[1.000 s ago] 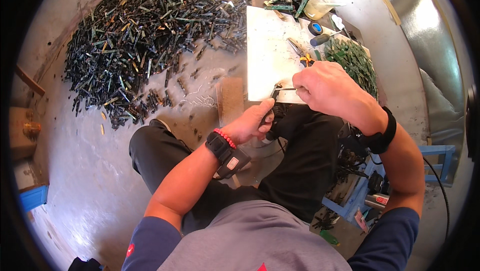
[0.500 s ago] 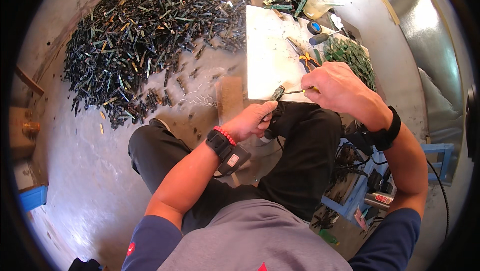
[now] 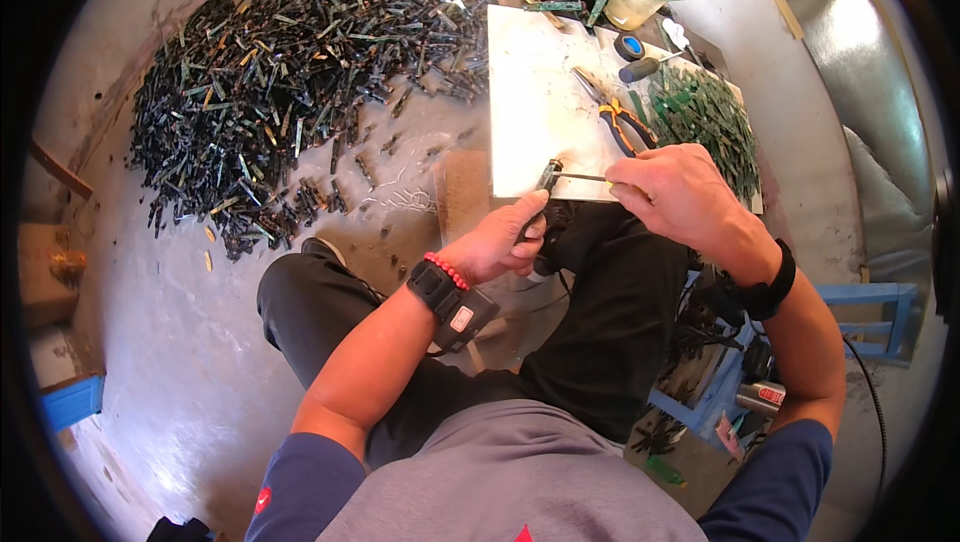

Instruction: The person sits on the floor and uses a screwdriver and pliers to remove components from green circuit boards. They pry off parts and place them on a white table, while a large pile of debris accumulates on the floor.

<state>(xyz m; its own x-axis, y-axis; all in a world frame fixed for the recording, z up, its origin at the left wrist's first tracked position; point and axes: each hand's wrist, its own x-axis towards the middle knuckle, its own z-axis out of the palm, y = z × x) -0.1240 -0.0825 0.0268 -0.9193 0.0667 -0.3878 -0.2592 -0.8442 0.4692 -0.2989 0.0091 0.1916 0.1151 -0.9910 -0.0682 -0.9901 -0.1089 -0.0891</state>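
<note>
My left hand point(image 3: 508, 237) is closed around a narrow dark strip-shaped piece point(image 3: 548, 178), its upper end sticking up past the thumb. In my right hand point(image 3: 675, 192) is a screwdriver point(image 3: 580, 177); its thin metal shaft points left and meets the strip near the top, while the fingers hide most of the handle. Both hands are at the near edge of a white board point(image 3: 525, 92), over my knee. Orange-and-black pliers point(image 3: 625, 124) lie on the board just beyond my right hand.
A large heap of dark strips point(image 3: 290, 72) covers the floor ahead and left. On the board's right are green strips point(image 3: 705, 127), a blue tape roll point(image 3: 628, 48) and another screwdriver point(image 3: 640, 71). Behind stands a plastic cup point(image 3: 632, 4). A blue stool point(image 3: 870, 317) is at right.
My right hand has shifted slightly down and right, uncovering more of the pliers. The strip in my left hand stands a little more upright, the screwdriver shaft still against it.
</note>
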